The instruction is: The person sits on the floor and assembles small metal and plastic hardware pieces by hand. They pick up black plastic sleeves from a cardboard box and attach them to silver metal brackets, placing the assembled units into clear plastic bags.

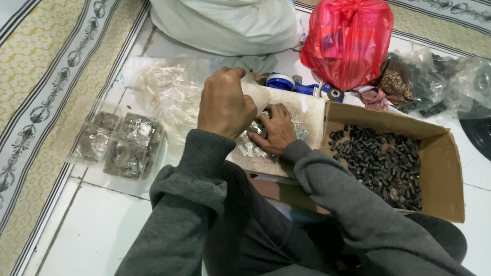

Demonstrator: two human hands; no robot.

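My left hand [224,104] is closed around a pale, rounded handle-like object [256,92] held above a worn white board [311,112]. My right hand [276,131] rests on the board, fingers curled over small shiny metal pieces [250,148] scattered there. What the right fingers grip is hidden. Both arms wear grey sleeves.
A cardboard box [444,171] of small dark cylinders sits to the right. Clear bags of metal parts [126,144] lie at left. Behind are a red plastic bag [348,38], a white sack [226,14], a blue tape dispenser [287,84] and clear bags [452,82]. Patterned rug borders the tiled floor.
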